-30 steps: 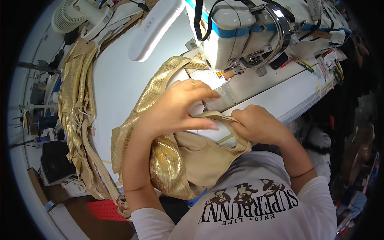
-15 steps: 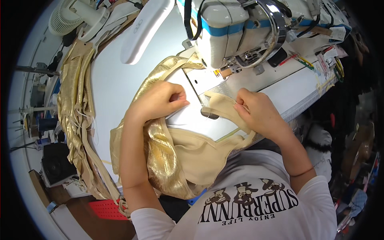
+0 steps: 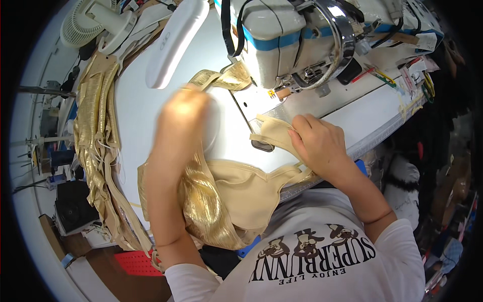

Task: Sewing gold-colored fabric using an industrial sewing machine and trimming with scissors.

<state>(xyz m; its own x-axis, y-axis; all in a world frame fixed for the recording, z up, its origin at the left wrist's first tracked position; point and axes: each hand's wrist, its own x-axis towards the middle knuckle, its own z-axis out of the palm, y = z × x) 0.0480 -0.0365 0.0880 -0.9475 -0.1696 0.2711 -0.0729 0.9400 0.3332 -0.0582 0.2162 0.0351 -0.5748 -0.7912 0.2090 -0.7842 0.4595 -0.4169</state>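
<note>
A garment of shiny gold cloth [image 3: 204,206] with beige lining [image 3: 246,194] lies on the white table and hangs over its near edge. My right hand [image 3: 319,143] is closed, thumb against fingers, on a beige strip of the garment [image 3: 276,132] to the right of the table's middle. Smeared by motion, my left hand [image 3: 183,113] is over the gold part at the left, close to a gold band [image 3: 234,78] that runs to the sewing machine [image 3: 276,45]. Its fingers cannot be made out.
A white lamp [image 3: 176,43] stands over the far side of the table. Folded gold pieces [image 3: 93,131] hang along the left edge, below a white fan [image 3: 83,22]. Scissors and thread snips [image 3: 377,74] lie at the right beyond the machine bed.
My left hand has moved away from me and slightly left, and the gold band by the machine has shifted with a twist. My right hand has stayed almost in place on the beige strip.
</note>
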